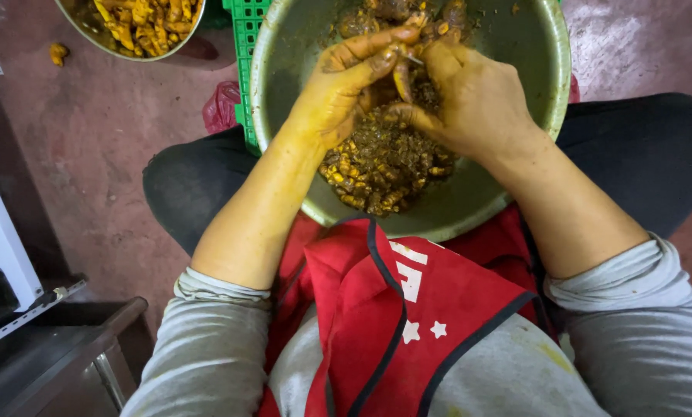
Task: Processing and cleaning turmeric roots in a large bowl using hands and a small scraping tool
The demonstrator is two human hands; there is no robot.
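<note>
Yellow stain covers both hands, which meet over a big metal bowl [543,69] resting on the person's lap. The left hand [344,86] comes in from the left with its fingers [377,45] stretched across, and its grip is closed lightly on a small brownish root piece [402,77] that stands nearly upright between the two hands. The right hand [473,100] is curled, its grip pinched on the same piece from the other side, with the thumb underneath. The piece sits right at the fingertips of both hands, above the heap in the bowl rather than in it.

Below the hands lies a pile of peelings and scraps [380,170], dark brown with yellow bits, filling the near part of the bowl. A green plastic crate [244,38] shows behind the bowl's left rim. At the top left a second bowl [141,27] holds orange-yellow roots, and one stray piece [57,52] lies on the reddish floor [98,139] near it. A red apron [408,309] covers the person's front.
</note>
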